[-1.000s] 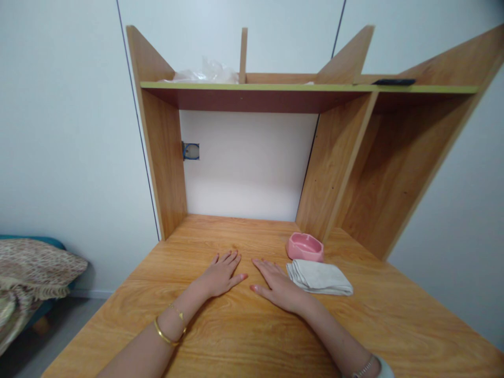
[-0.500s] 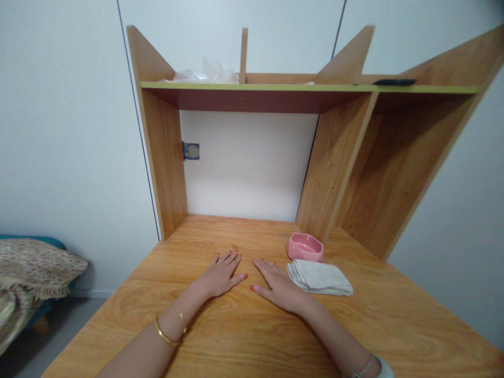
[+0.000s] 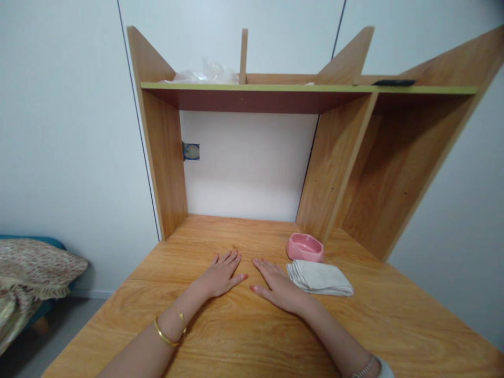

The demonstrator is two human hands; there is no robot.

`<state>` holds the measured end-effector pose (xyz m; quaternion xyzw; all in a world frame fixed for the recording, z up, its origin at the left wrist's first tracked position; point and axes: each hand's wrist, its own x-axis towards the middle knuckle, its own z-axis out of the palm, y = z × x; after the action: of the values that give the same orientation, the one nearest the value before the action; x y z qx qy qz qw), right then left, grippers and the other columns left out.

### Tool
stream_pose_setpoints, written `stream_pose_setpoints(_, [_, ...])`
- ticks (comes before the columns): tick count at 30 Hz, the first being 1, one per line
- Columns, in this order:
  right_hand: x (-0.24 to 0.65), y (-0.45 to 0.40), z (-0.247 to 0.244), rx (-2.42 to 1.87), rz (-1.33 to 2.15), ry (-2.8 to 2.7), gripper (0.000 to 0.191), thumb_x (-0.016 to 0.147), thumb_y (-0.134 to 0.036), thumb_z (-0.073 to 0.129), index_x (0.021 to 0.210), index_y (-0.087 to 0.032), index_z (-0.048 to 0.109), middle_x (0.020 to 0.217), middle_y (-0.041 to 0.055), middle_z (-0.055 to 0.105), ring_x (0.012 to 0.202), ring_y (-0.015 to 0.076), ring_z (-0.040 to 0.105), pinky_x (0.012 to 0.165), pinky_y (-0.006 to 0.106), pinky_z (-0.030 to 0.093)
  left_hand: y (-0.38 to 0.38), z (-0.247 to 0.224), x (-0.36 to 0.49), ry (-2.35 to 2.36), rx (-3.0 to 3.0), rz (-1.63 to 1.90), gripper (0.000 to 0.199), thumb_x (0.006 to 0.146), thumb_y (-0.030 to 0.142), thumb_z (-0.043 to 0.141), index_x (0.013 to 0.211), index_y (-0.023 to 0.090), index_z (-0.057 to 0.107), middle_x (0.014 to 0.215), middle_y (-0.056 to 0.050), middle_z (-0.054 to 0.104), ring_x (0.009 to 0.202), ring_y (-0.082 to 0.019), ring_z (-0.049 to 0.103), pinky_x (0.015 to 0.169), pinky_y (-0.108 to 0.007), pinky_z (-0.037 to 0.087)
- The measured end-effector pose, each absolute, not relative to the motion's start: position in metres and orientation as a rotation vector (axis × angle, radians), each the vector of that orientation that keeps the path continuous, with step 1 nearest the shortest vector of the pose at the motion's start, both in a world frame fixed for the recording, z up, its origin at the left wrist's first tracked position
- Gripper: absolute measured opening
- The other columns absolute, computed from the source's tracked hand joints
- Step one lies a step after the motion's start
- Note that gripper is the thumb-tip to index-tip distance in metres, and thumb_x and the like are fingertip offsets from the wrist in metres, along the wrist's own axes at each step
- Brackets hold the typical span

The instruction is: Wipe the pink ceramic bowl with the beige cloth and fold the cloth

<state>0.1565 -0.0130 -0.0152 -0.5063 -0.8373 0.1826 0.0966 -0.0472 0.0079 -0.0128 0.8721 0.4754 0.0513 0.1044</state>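
Note:
My left hand (image 3: 221, 275) lies flat on the wooden desk (image 3: 236, 336), palm down, with thumb and fingers apart and nothing in it. Gold bracelets circle that wrist. To its right, my right hand (image 3: 280, 286) also rests palm down on the desktop, open and holding nothing. Just right of it is a folded whitish cloth (image 3: 323, 278), its left edge close to my fingers. Behind the cloth stands a pink faceted bowl (image 3: 305, 248) that looks like an ashtray.
A wooden shelf unit (image 3: 252, 88) rises from the back of the desk, with upright panels on both sides. On its top lie a clear plastic bag (image 3: 208, 72) and a flat black object (image 3: 394, 83). A patterned fringed blanket (image 3: 39, 262) covers blue furniture at the left.

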Motion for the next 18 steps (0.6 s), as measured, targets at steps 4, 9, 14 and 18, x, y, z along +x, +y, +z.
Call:
stream_pose_setpoints(4, [0.1561,-0.0135,-0.0135,-1.508,0.536,-2.487,0.074,0.08,-0.056,0.036,0.138,-0.011,0.022,0.143,0.0109,0.022,0.132,0.0236,0.016,0.108,0.04,0.011,0.0086,-0.0139,-0.0476,1.394,2.573,0.158,0.073,0.085,0.061,0.011,0.138,0.012,0.02,0.144,-0.011,0.014,0.133,-0.023,0.009,0.106,-0.043,0.01])
stream_pose_setpoints(9, [0.1559,-0.0141,-0.0126,-1.508,0.528,-2.487,0.074,0.081,-0.056,0.035,0.137,-0.011,0.023,0.143,0.011,0.023,0.132,0.0236,0.016,0.108,0.04,0.011,0.0093,-0.0149,-0.0481,1.39,2.579,0.168,0.073,0.084,0.062,0.011,0.138,0.012,0.02,0.144,-0.011,0.015,0.133,-0.022,0.009,0.106,-0.043,0.01])
stream_pose_setpoints(14, [0.1562,-0.0135,-0.0141,-1.502,0.526,-2.478,0.074,0.08,-0.056,0.036,0.137,-0.011,0.023,0.143,0.0112,0.024,0.131,0.0236,0.017,0.107,0.04,0.012,0.0082,-0.0141,-0.0479,1.396,2.57,0.164,0.073,0.085,0.061,0.011,0.138,0.012,0.02,0.144,-0.011,0.014,0.133,-0.022,0.008,0.106,-0.043,0.01])
stream_pose_setpoints(18, [0.1558,-0.0136,-0.014,-1.503,0.527,-2.484,0.073,0.081,-0.056,0.035,0.137,-0.01,0.024,0.143,0.0113,0.024,0.131,0.0232,0.017,0.107,0.039,0.011,0.0081,-0.014,-0.0478,1.395,2.573,0.16,0.072,0.085,0.06,0.012,0.138,0.012,0.02,0.144,-0.011,0.014,0.133,-0.022,0.009,0.106,-0.042,0.009])
